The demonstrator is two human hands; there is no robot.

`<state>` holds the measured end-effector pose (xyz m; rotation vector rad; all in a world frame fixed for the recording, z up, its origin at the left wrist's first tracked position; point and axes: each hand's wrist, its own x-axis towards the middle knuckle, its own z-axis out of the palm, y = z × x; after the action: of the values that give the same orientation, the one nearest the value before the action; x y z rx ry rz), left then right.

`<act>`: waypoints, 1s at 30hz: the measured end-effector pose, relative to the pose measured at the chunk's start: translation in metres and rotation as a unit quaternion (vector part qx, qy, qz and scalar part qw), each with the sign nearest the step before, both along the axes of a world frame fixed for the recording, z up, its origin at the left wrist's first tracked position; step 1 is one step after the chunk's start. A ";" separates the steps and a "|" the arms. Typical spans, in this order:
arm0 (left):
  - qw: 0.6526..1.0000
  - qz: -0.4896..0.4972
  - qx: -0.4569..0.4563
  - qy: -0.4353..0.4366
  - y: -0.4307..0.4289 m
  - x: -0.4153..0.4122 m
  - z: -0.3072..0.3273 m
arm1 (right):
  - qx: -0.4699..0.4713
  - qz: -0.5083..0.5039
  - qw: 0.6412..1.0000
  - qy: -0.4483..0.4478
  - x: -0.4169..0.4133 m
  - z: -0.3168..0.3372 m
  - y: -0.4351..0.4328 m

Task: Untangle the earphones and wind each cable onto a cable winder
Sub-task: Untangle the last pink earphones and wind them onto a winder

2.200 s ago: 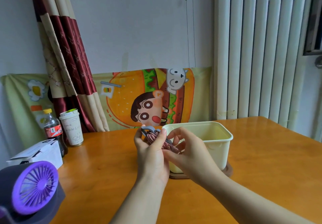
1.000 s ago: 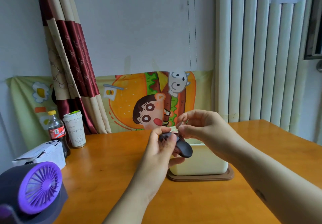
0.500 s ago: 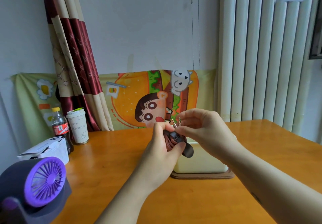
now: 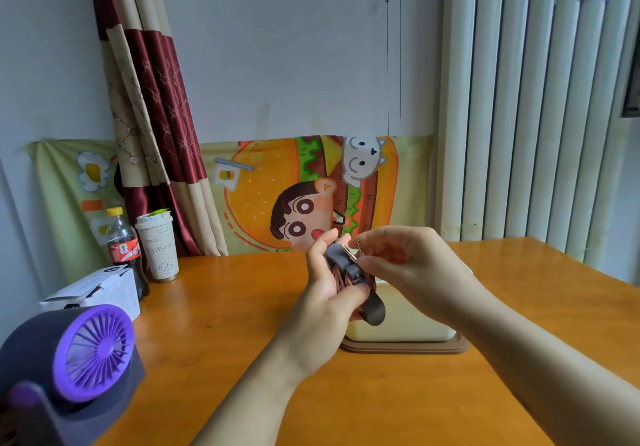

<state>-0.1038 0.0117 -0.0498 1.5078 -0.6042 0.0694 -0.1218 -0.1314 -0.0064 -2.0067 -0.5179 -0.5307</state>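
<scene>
Over the table (image 4: pixel 225 324), your left hand (image 4: pixel 325 303) clasped the cable winder (image 4: pixel 338 259) steady so your right hand (image 4: pixel 412 267) could pinch the plug (image 4: pixel 347 250).

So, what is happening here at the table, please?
A person holds a grey cable winder in the left hand, above the orange table. A reddish-brown earphone cable is already wound around it. The right hand pinches the small metal end of the cable at the top of the winder, perhaps to tuck it in. A cream box stands on the table just behind the hands.
</scene>
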 end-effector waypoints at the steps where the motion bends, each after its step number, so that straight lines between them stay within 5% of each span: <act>1: 1.000 0.009 -0.022 0.014 -0.004 0.003 0.001 | -0.019 0.001 1.000 0.006 -0.001 0.001 -0.001; 5: 0.994 0.036 -0.081 0.058 -0.008 0.013 -0.001 | -0.114 0.008 0.993 0.010 -0.004 0.010 -0.002; 11: 0.998 -0.015 -0.051 0.031 -0.002 0.008 -0.008 | -0.196 -0.020 0.980 -0.035 -0.007 0.013 -0.001; 16: 0.998 0.043 -0.044 0.013 -0.005 0.007 -0.012 | -0.226 -0.021 0.972 -0.055 -0.008 0.008 0.001; 30: 0.994 0.090 -0.068 0.008 -0.011 0.005 -0.004 | -0.029 0.017 0.999 0.028 0.004 -0.002 0.005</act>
<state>-0.0991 0.0010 -0.0538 1.4252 -0.4411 0.2337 -0.1177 -0.1265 -0.0084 -2.0593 -0.5370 -0.4414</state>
